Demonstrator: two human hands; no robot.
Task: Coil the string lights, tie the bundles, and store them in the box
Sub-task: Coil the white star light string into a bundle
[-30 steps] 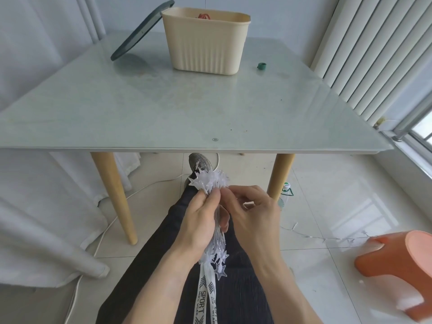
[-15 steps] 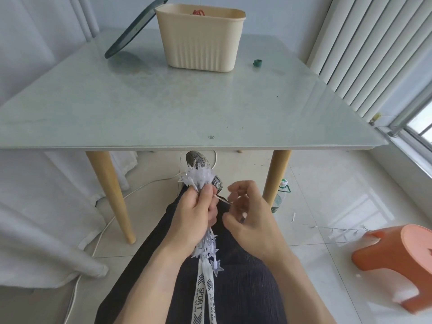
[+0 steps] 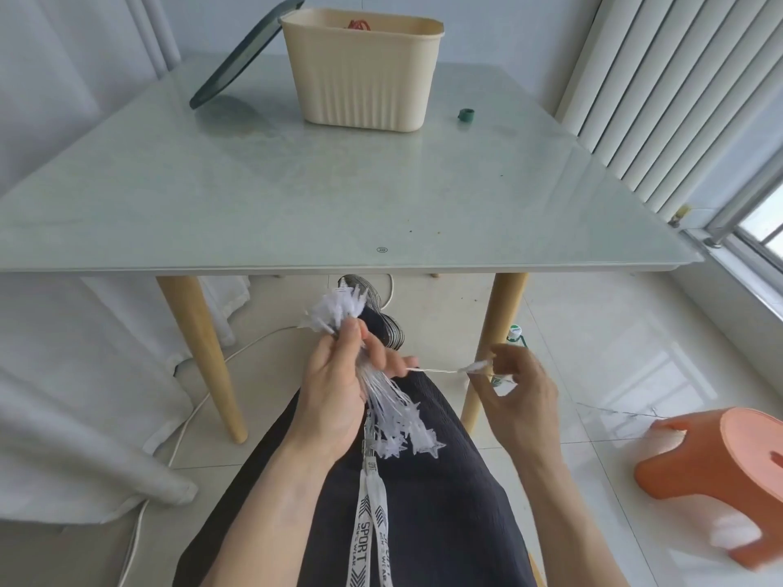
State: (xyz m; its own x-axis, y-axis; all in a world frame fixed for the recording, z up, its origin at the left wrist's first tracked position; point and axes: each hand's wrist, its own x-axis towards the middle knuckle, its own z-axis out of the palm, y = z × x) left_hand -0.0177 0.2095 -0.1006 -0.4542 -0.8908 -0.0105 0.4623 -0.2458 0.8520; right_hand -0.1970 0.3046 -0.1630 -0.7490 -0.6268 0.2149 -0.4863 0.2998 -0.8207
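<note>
Coiling is well under way but not finished, to judge by what lies in the lower middle of the frame. The left hand has its fingers and thumb curled round a gathered bundle of white star-shaped string lights, with one tuft of stars fanning out above the fist and another hanging below it over the dark trousers. Just right of centre, the right hand pinches a single plastic star between thumb and fingertips, and a thin wire runs taut from it back to the bundle. Further wire trails off toward the orange plastic stool at the lower right — so some length appears still uncoiled.

No tie is visible on the bundle, so tying seems yet to come. Up at the top centre, the cream ribbed plastic box stands on the pale glass-topped table, its dark green lid leaning against its left side. Something red shows inside — what it is cannot be told. A small green ring, possibly a tie, sits on the tabletop to the right of the box. Storing this bundle remains to be done.
</note>
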